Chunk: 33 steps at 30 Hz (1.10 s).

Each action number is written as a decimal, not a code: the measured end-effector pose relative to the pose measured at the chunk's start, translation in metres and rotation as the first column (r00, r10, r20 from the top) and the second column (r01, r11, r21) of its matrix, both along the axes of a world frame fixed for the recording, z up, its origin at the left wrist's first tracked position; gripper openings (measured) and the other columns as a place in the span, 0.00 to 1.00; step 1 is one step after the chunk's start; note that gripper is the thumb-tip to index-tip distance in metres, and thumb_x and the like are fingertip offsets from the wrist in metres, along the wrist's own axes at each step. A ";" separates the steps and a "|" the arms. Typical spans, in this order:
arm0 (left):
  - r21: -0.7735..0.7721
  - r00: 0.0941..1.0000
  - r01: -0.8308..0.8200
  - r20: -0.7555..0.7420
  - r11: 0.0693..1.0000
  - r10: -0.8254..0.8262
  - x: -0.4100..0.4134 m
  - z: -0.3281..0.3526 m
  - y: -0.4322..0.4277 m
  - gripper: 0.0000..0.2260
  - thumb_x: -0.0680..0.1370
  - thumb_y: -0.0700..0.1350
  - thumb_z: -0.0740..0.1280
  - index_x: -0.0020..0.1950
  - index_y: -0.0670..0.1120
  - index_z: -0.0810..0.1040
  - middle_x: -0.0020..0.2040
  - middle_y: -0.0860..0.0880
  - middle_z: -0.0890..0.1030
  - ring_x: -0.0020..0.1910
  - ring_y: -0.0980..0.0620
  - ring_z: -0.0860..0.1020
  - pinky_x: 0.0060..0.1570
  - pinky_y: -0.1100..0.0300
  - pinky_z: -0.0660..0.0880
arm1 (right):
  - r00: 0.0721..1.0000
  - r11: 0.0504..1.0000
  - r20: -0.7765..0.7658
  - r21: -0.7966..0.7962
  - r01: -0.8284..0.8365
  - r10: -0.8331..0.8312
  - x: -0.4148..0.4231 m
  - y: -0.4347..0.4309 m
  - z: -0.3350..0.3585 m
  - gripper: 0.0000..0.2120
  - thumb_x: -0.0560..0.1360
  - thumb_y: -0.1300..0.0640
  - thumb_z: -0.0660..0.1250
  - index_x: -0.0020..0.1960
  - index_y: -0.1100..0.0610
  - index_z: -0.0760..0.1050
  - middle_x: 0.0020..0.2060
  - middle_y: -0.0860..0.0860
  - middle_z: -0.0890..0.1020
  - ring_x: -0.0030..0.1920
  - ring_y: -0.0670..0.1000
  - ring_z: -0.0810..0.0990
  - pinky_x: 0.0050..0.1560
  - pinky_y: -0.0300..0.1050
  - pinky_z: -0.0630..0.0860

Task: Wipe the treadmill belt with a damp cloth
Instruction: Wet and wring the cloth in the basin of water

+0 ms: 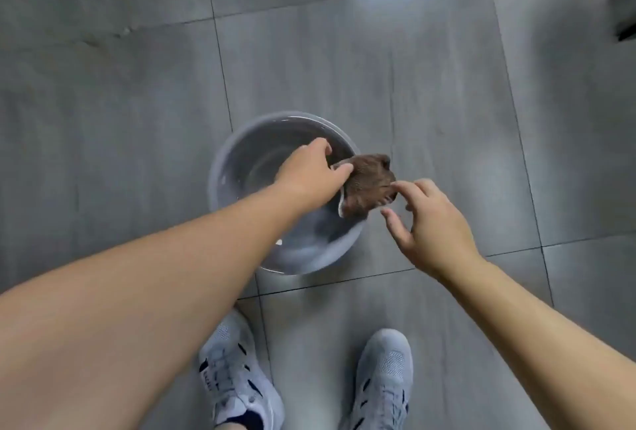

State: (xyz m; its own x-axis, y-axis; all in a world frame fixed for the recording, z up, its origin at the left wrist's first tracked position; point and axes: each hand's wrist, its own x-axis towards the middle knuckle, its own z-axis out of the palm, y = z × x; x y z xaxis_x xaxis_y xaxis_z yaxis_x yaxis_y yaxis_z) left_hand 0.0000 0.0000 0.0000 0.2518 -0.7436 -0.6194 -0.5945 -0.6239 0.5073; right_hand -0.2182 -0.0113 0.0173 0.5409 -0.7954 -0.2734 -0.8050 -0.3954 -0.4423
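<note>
Gripping the brown cloth (368, 185), the left hand (306, 178) holds it over the right rim of a grey basin (220, 168).
The right hand (433, 223), fingers loose and spread, touches the cloth's right edge at frame centre; the basin stands on grey floor tiles (344, 51), pale sneakers (382, 378) below.

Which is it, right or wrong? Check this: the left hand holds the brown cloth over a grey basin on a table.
Wrong on one point: the grey basin stands on the tiled floor, not a table. The head view shows the left hand holding the brown cloth over it.
</note>
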 end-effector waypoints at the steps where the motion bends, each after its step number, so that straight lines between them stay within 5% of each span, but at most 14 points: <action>1: 0.023 0.997 -0.040 -0.063 0.999 0.042 -0.004 -0.009 0.001 0.23 0.78 0.60 0.68 0.68 0.48 0.73 0.60 0.49 0.80 0.56 0.45 0.79 0.55 0.52 0.76 | 0.998 0.998 0.032 0.019 0.062 -0.062 0.004 -0.004 -0.014 0.21 0.76 0.46 0.66 0.67 0.52 0.72 0.55 0.50 0.75 0.51 0.53 0.78 0.44 0.45 0.74; 4: 0.031 0.971 -0.099 -0.216 0.995 0.103 -0.016 -0.036 0.008 0.16 0.79 0.60 0.67 0.59 0.50 0.75 0.50 0.54 0.81 0.49 0.54 0.79 0.44 0.62 0.71 | 0.983 0.977 0.065 0.139 0.161 -0.172 0.018 -0.019 -0.035 0.27 0.76 0.45 0.67 0.72 0.48 0.67 0.62 0.50 0.72 0.59 0.53 0.75 0.53 0.46 0.73; 6: 0.042 0.924 -0.186 -0.332 0.982 0.189 -0.021 -0.043 0.008 0.15 0.79 0.59 0.69 0.56 0.50 0.75 0.47 0.54 0.81 0.49 0.54 0.79 0.45 0.63 0.72 | 0.970 0.929 0.126 0.334 0.157 -0.209 0.021 -0.025 -0.045 0.31 0.76 0.47 0.68 0.76 0.46 0.61 0.67 0.48 0.70 0.65 0.49 0.72 0.63 0.47 0.72; 10: 0.070 0.825 -0.325 -0.466 0.943 0.319 -0.019 -0.041 0.008 0.21 0.70 0.62 0.74 0.53 0.48 0.78 0.48 0.48 0.84 0.50 0.49 0.83 0.56 0.45 0.80 | 0.921 0.755 0.192 0.639 0.145 -0.339 0.028 -0.037 -0.051 0.41 0.69 0.46 0.70 0.78 0.43 0.57 0.68 0.45 0.75 0.65 0.44 0.75 0.67 0.49 0.73; 13: 0.056 0.814 -0.348 -0.476 0.936 0.332 -0.017 -0.033 0.010 0.18 0.74 0.55 0.76 0.54 0.44 0.78 0.49 0.44 0.84 0.50 0.48 0.83 0.56 0.45 0.79 | 0.929 0.810 0.216 0.572 0.130 -0.301 0.035 -0.044 -0.040 0.30 0.70 0.56 0.72 0.70 0.49 0.68 0.57 0.45 0.79 0.54 0.42 0.80 0.58 0.48 0.78; 16: 0.098 0.705 -0.421 -0.590 0.902 0.393 -0.010 -0.020 0.015 0.20 0.70 0.53 0.78 0.51 0.42 0.76 0.46 0.40 0.83 0.48 0.43 0.84 0.53 0.43 0.82 | 0.950 0.895 0.211 0.429 0.121 -0.230 0.039 -0.044 -0.023 0.22 0.70 0.56 0.73 0.60 0.45 0.70 0.53 0.50 0.79 0.51 0.43 0.78 0.51 0.42 0.78; 19: 0.100 0.655 -0.436 -0.647 0.895 0.391 0.006 -0.011 0.023 0.15 0.75 0.48 0.77 0.52 0.43 0.75 0.42 0.48 0.81 0.43 0.53 0.81 0.46 0.56 0.79 | 0.933 0.904 0.262 0.409 0.124 -0.246 0.048 -0.035 -0.010 0.18 0.71 0.53 0.72 0.57 0.43 0.70 0.52 0.49 0.78 0.52 0.46 0.78 0.51 0.40 0.75; 25: 0.103 0.735 -0.420 -0.544 0.902 0.405 0.062 -0.018 0.056 0.30 0.66 0.61 0.77 0.57 0.41 0.75 0.54 0.41 0.84 0.55 0.45 0.84 0.59 0.39 0.79 | 0.903 0.894 0.322 0.429 0.131 -0.287 0.090 0.004 -0.019 0.18 0.75 0.54 0.68 0.64 0.45 0.75 0.55 0.50 0.80 0.54 0.47 0.78 0.59 0.43 0.75; 28: 0.069 0.788 -0.489 -0.393 0.870 0.474 0.078 -0.041 0.074 0.28 0.62 0.64 0.75 0.54 0.51 0.71 0.53 0.44 0.82 0.54 0.46 0.83 0.56 0.42 0.80 | 0.915 0.886 0.291 0.446 0.128 -0.279 0.115 0.021 -0.047 0.23 0.77 0.56 0.68 0.70 0.42 0.73 0.50 0.52 0.77 0.46 0.42 0.76 0.53 0.31 0.71; 33: -0.011 0.890 -0.416 -0.211 0.909 0.405 0.078 -0.074 0.070 0.20 0.77 0.46 0.74 0.59 0.49 0.63 0.54 0.48 0.76 0.53 0.48 0.76 0.52 0.55 0.72 | 0.966 0.902 0.205 0.428 0.057 -0.159 0.139 0.022 -0.092 0.26 0.77 0.53 0.70 0.74 0.43 0.69 0.54 0.49 0.71 0.50 0.38 0.72 0.52 0.18 0.61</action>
